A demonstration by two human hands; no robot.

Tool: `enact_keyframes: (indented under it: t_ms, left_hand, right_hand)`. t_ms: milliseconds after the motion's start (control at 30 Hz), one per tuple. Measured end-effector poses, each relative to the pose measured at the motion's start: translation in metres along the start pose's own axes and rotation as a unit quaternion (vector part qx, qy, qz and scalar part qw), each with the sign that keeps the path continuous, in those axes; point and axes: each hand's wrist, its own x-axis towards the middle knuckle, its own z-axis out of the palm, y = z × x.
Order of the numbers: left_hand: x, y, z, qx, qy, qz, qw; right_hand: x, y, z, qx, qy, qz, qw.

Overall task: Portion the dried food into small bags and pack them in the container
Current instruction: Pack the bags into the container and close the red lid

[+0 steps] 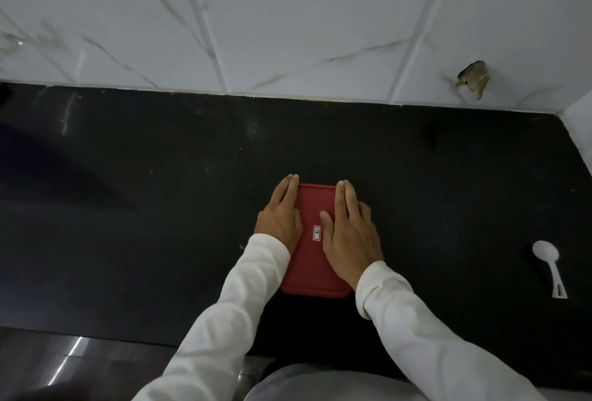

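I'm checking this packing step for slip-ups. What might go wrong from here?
The left hand and right hand press flat on the far half of the red lid, so its near edge may stay unsealed. The smooth black counter could let it slide under the push.

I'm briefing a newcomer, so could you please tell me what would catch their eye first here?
The red lid stands out at the middle of the black counter, with the left hand and right hand lying flat on it. A white spoon lies far right, and a hole breaks the tiled wall above it.
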Motion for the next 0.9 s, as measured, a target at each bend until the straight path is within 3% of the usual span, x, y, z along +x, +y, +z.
enact_keyframes:
  t_ms: [100,267,467,667,833,900]
  left_hand:
    - [0.005,0.001,-0.001,0.021,-0.034,-0.022,0.999]
    - [0.008,0.009,-0.004,0.097,-0.058,-0.026,0.993]
    - [0.034,0.003,-0.006,-0.092,-0.046,-0.132,0.986]
    - [0.033,-0.007,0.000,-0.244,0.013,-0.136,0.960]
    - [0.033,-0.005,-0.003,-0.265,0.014,-0.147,0.953]
    - [0.030,0.002,-0.006,-0.177,0.048,-0.119,0.976]
  right_hand:
    - [0.005,0.000,0.003,-0.005,-0.039,0.010,0.999]
    - [0.010,-0.002,0.004,-0.104,-0.042,0.007,0.994]
    - [0.015,-0.012,0.008,-0.092,-0.023,-0.010,0.995]
    - [0.015,-0.011,0.014,-0.079,-0.003,-0.013,0.997]
    - [0.014,-0.012,0.014,-0.082,-0.002,-0.013,0.997]
    - [0.013,-0.014,0.011,-0.087,-0.002,-0.005,0.996]
